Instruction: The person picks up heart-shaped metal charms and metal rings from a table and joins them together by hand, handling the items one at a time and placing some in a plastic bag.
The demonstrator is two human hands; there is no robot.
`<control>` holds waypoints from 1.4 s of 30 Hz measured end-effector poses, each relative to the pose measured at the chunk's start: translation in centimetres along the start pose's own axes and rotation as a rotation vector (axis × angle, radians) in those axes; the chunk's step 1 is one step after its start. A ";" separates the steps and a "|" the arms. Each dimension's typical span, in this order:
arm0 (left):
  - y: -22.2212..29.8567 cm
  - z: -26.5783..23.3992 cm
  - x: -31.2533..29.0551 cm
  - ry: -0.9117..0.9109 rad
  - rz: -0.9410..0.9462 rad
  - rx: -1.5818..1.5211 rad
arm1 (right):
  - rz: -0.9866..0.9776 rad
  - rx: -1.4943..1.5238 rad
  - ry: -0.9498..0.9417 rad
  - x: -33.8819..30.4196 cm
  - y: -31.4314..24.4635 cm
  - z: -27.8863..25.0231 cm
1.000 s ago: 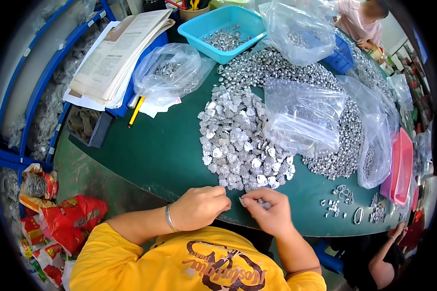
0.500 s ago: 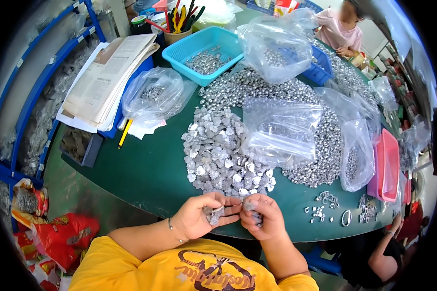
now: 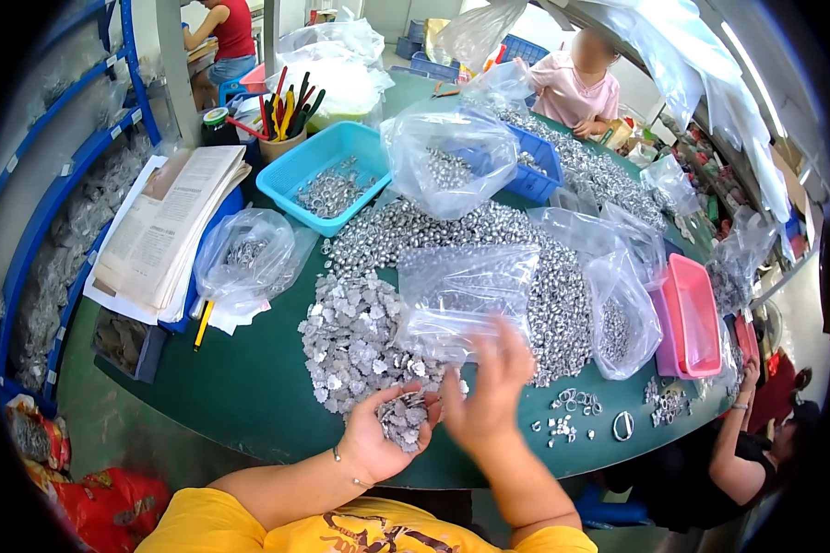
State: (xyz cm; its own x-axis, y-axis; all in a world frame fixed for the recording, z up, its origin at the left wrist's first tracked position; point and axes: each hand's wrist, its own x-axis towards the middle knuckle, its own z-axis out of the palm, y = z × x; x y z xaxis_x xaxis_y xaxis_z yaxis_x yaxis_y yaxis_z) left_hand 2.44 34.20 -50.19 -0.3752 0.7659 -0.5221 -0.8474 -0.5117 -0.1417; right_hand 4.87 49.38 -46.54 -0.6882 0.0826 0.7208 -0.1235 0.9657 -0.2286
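Note:
My left hand (image 3: 375, 437) is cupped palm up at the table's near edge. In its palm lies a small heap of grey, leaf-shaped metal pieces (image 3: 402, 421), with the fingers curled round them. Just behind it spreads a large pile of the same pieces (image 3: 350, 336). My right hand (image 3: 489, 392), smeared by motion, is raised to the right of the left hand, its fingers apart and nothing visible in them. Its fingertips overlap the near edge of a flat clear plastic bag (image 3: 470, 286); I cannot tell whether they touch it.
Shiny small metal parts (image 3: 563, 323) cover the green table (image 3: 240, 387) beyond the bag. Around them stand a turquoise basket (image 3: 281, 192), a pink tray (image 3: 690, 313), filled plastic bags (image 3: 622, 323) and papers (image 3: 166, 230). Loose rings (image 3: 576, 400) lie at right. Other people (image 3: 576, 92) sit nearby.
My hands were together with pieces in both; now they are apart. The right hand has moved forward and opened, while the left holds a heap of pieces. The view has shifted, showing more background.

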 end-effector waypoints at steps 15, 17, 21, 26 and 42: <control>1.0 14.5 9.7 -0.003 0.459 0.426 | 0.562 0.388 -0.283 5.2 8.7 -0.4; 2.5 14.2 11.5 -0.078 0.451 0.577 | 0.768 0.573 -0.293 6.3 7.9 -0.8; 2.6 17.6 10.5 0.036 0.395 0.922 | 0.788 0.542 -0.105 5.1 13.6 -0.1; 3.0 15.7 12.6 -0.153 0.295 1.095 | 1.008 0.732 0.036 5.0 14.2 -1.3; 3.5 8.3 -0.7 -0.159 0.899 1.949 | 0.030 0.161 -0.641 -9.8 1.0 -2.9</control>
State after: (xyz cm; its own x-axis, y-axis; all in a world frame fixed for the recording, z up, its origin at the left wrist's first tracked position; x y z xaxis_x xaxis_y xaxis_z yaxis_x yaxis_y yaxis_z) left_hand -3.37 35.12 -43.35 -0.7217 0.6793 0.1333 0.3618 0.2059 0.9092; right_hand 13.54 50.27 -51.90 -0.9760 -0.1023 0.1922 -0.1690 0.9123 -0.3729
